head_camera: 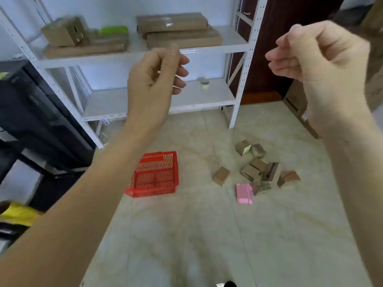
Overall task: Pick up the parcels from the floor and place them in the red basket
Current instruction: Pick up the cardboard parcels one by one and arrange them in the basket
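Both hands, left hand (157, 73) and right hand (315, 56), are held up, fingers loosely curled, with nothing held. Cardboard parcels (257, 168) and a pink parcel (244, 193) are scattered beside the red basket (154, 189).

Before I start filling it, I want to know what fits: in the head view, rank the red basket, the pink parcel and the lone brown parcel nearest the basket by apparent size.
1. red basket, clearly largest.
2. pink parcel.
3. lone brown parcel, only slightly smaller-looking than the pink one; blur makes that gap unsure.
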